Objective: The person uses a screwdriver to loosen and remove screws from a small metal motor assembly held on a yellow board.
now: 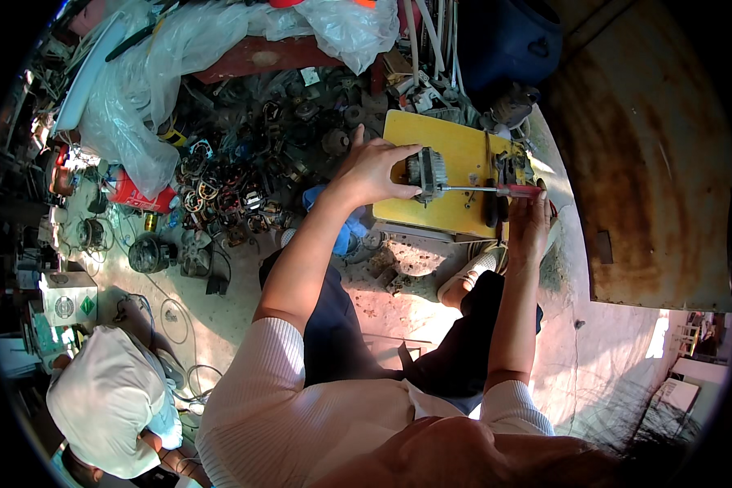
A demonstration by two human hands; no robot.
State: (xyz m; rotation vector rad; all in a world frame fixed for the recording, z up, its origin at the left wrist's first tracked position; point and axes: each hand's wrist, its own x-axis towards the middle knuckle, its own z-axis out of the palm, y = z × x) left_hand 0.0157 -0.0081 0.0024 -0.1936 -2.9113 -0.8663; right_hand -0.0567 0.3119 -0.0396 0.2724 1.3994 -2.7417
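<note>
A grey, finned metal part (429,172), which looks like a small motor housing, stands on a yellow board (457,137). My left hand (372,169) grips it from the left, thumb on the near side and a finger on the far side. In my right hand (529,221) is a screwdriver (516,191) with a red handle, held level from the right. Its long steel shaft reaches the right side of the part; whether the tip sits in a screw cannot be made out. Dark-handled tools (496,210) lie on the board beside the shaft.
A large heap of motor parts and wire coils (244,175) covers the floor at left. Clear plastic sheeting (150,98) hangs over it. A dark blue barrel (508,45) stands far right, near a rusty metal sheet (651,154). Another person (110,398) bends down at lower left.
</note>
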